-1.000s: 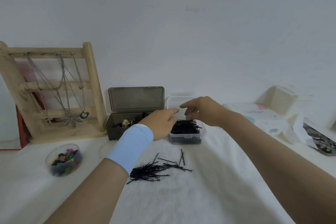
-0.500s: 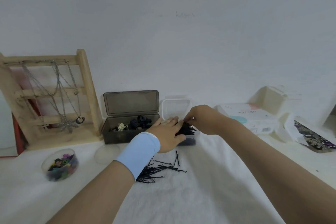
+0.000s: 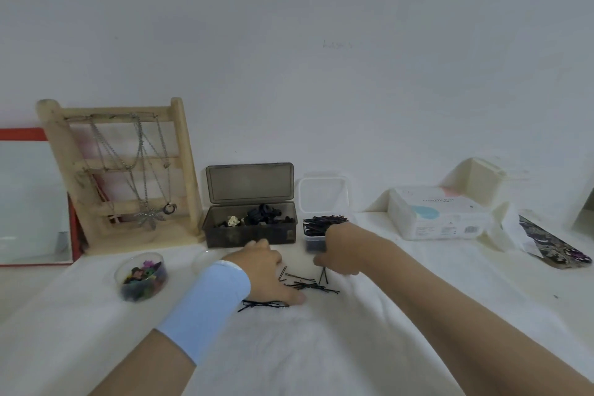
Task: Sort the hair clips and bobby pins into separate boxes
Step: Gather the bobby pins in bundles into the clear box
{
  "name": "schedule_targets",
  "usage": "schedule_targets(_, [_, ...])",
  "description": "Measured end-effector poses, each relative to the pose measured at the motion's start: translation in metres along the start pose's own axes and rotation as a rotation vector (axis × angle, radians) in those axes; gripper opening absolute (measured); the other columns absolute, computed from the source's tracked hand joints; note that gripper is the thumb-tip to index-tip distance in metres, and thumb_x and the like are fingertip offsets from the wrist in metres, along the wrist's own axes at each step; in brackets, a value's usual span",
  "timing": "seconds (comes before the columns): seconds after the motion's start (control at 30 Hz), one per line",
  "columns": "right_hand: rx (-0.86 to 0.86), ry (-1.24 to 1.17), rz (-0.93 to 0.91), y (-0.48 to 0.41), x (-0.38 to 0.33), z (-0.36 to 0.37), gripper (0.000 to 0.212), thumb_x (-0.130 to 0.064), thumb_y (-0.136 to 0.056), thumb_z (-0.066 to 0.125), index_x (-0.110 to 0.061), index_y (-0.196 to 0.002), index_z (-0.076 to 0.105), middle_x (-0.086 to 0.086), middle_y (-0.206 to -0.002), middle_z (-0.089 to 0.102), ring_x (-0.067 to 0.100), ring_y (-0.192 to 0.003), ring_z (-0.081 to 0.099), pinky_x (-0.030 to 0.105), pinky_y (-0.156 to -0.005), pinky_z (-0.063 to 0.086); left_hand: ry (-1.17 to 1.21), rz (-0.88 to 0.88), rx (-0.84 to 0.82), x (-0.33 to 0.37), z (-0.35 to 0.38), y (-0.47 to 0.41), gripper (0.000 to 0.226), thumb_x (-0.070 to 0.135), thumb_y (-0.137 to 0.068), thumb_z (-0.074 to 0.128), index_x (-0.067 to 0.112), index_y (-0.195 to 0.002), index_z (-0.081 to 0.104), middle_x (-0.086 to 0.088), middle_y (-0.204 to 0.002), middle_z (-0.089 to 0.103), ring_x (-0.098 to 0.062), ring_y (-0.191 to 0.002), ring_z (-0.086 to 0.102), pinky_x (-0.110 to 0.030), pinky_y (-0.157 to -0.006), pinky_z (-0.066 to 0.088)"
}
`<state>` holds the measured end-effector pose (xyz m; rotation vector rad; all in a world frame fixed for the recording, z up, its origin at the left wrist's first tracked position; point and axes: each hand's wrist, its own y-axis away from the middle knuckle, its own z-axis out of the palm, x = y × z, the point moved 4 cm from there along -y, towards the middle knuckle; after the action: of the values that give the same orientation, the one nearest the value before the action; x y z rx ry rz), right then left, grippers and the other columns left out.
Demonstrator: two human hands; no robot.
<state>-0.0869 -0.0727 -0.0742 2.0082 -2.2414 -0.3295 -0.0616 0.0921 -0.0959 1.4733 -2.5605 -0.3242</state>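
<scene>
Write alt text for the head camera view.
A person's left hand and right hand reach onto loose black bobby pins on a white cloth. Behind stand a clear box full of pins and a dark open box of hair clips.

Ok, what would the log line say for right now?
left hand: on loose bobby pins | right hand: down at the pins, grip unclear | clear box: sorted pins inside | dark box: hair clips inside, lid open
</scene>
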Motion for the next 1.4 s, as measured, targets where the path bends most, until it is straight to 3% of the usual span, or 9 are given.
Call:
schedule_targets(0.2, [-0.002,0.043,-0.166,-0.001,-0.021,0.016,0.014,-0.022,-0.09,0.061,-0.013,-0.089,0.072,0.003,-0.09,0.066,0.025,-0.083,0.058,0.025,-0.067,0.05,0.187,0.178,0.088,0.004,0.008,0.007,0.05,0.052,-0.086,0.066,0.035,-0.132,0.057,0.009,-0.116,0.049,-0.013,-0.106,0.05,-0.029,-0.095,0.045])
schedule_targets(0.3, [0.006,-0.116,-0.248,0.006,-0.023,0.009,0.025,-0.017,-0.089,0.06,-0.024,-0.108,0.073,-0.013,-0.086,0.058,0.014,-0.086,0.055,0.024,-0.069,0.048,0.28,0.169,0.055,-0.004,0.007,0.014,0.06,0.058,-0.081,0.068,0.035,-0.135,0.053,0.013,-0.119,0.05,-0.009,-0.108,0.051,-0.029,-0.097,0.047])
schedule_targets(0.4, [0.0,-0.106,-0.203,0.007,-0.015,0.009,0.027,-0.022,-0.088,0.059,-0.02,-0.112,0.071,-0.007,-0.097,0.063,0.016,-0.092,0.056,0.028,-0.079,0.049,0.147,0.071,0.012,-0.025,0.005,0.028,0.084,0.061,-0.07,0.072,0.041,-0.143,0.037,0.018,-0.132,0.043,-0.008,-0.124,0.043,-0.03,-0.101,0.042])
schedule_targets(0.53, [-0.091,0.0,-0.159,0.01,-0.014,0.017,0.04,-0.028,-0.077,0.064,-0.009,-0.113,0.067,0.009,-0.111,0.071,0.029,-0.097,0.068,0.038,-0.083,0.057,0.145,0.063,0.019,-0.037,0.009,0.034,0.062,0.045,-0.082,0.071,0.036,-0.14,0.05,0.015,-0.118,0.048,-0.005,-0.102,0.049,-0.022,-0.089,0.041])
schedule_targets(0.77, [-0.064,-0.022,-0.312,0.015,-0.034,0.014,0.042,-0.005,-0.087,0.053,-0.026,-0.12,0.068,-0.003,-0.11,0.068,0.02,-0.095,0.064,0.027,-0.073,0.052,0.33,0.106,0.123,-0.018,0.01,0.021,0.045,0.018,-0.087,0.072,0.023,-0.131,0.063,0.007,-0.115,0.069,-0.005,-0.092,0.059,-0.014,-0.081,0.045])
schedule_targets(1.0, [-0.059,-0.022,-0.225,0.016,-0.027,0.007,0.036,-0.017,-0.089,0.046,-0.016,-0.117,0.069,0.005,-0.12,0.062,0.028,-0.111,0.059,0.035,-0.092,0.051,0.317,0.086,0.119,-0.017,0.004,0.024,0.075,0.041,-0.077,0.078,0.033,-0.142,0.042,0.015,-0.122,0.055,-0.009,-0.108,0.054,-0.03,-0.093,0.051])
schedule_targets(1.1, [-0.083,-0.069,-0.276,0.016,-0.037,0.016,0.036,-0.047,-0.082,0.058,-0.015,-0.094,0.067,0.003,-0.099,0.066,0.024,-0.09,0.064,0.035,-0.074,0.053,0.095,-0.048,0.039,-0.033,0.003,0.033,0.087,0.057,-0.07,0.076,0.033,-0.145,0.04,0.011,-0.137,0.05,-0.014,-0.118,0.053,-0.033,-0.098,0.049])
schedule_targets(1.27, [-0.042,0.014,-0.322,0.011,-0.058,0.02,0.035,-0.046,-0.077,0.077,-0.014,-0.079,0.063,0.004,-0.084,0.063,0.024,-0.074,0.057,0.027,-0.053,0.041,0.245,-0.039,0.057,-0.032,0.007,0.029,0.041,0.025,-0.083,0.074,0.025,-0.123,0.066,0.008,-0.106,0.068,-0.01,-0.084,0.062,-0.02,-0.073,0.049])
schedule_targets(1.4, [-0.05,0.004,-0.358,0.009,-0.062,0.013,0.038,-0.032,-0.078,0.08,-0.018,-0.113,0.074,0.003,-0.104,0.072,0.024,-0.095,0.066,0.035,-0.081,0.057,0.384,0.051,0.141,-0.023,0.008,0.021,0.036,0.015,-0.08,0.076,0.024,-0.114,0.066,0.012,-0.084,0.07,-0.001,-0.068,0.06,-0.016,-0.061,0.044])
